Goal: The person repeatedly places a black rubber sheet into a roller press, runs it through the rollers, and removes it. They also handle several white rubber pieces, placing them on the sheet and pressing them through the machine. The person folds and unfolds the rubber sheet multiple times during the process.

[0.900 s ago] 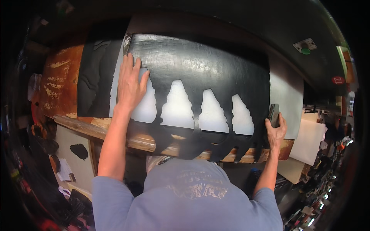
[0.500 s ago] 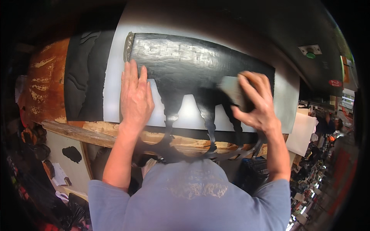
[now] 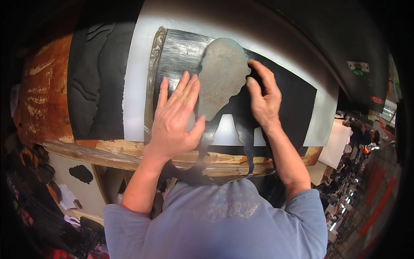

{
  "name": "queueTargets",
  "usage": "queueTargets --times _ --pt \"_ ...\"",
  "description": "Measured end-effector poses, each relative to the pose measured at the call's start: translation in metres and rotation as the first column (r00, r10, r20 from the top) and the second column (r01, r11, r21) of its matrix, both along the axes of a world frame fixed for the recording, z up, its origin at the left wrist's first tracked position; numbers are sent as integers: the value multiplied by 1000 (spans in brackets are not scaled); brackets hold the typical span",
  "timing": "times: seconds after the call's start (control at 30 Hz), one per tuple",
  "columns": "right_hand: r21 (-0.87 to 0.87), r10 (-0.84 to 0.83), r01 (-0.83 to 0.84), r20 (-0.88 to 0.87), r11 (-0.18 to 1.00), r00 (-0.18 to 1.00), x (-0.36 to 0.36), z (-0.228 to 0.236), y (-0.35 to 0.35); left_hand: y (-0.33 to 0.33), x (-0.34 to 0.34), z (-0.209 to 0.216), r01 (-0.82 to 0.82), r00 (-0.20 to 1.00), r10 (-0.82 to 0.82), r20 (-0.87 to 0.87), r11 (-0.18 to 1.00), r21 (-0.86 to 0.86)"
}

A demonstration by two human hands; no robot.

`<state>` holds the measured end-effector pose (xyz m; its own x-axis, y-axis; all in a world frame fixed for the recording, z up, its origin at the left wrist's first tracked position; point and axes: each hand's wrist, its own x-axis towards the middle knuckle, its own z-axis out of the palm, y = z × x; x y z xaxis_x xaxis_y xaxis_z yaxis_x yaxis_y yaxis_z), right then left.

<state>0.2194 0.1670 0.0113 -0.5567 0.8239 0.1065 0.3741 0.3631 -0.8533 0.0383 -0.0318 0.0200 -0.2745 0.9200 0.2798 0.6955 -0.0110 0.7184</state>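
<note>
A grey-brown cutting die (image 3: 224,71) lies flat on a shiny black sheet (image 3: 284,90), rounded at its far end, narrowing toward me, with a wavy right edge. My right hand (image 3: 266,103) grips that wavy edge, its thumb and fingers curled against it. On the die's other side, my left hand (image 3: 174,121) rests with fingers stretched over the sheet; its forefinger and thumb come up against the die's left edge. Strips of the cut-out sheet hang toward me over the table's front edge. Part of the sheet is hidden under the die and my left hand.
Beneath the sheet is a white board (image 3: 136,86). Another black sheet (image 3: 86,82) lies left of it, beside a worn brown board (image 3: 45,86). A dark machine body with a green button (image 3: 358,72) overhangs the right. The wooden table edge (image 3: 95,153) runs in front of me.
The die has moved left and turned, now showing its broad face. My right hand went left with it, and my left hand shifted right to its edge. The view has shifted slightly.
</note>
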Motion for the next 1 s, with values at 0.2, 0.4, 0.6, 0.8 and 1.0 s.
queueTargets --times 0.2,0.4,0.6,0.8,1.0 --pt "194 102 -84 -83 977 991 10 -17 -1 2 -4 4 51 998 -52 42 998 21" --pt "197 150 -131 -84 972 985 15 -18 4 -2 -7 -4 15 995 -24 96 995 99" --pt "225 138 -108 -123 969 983 7 -20 4 2 -6 -6 -58 995 49 91 994 97" --pt "259 123 -99 -78 961 989 41 6 -2 -31 23 26 -208 964 195 183 976 56" --pt "124 -169 161 55 979 984 122 14 -45 -81 91 20 -60 994 49 99 992 113"
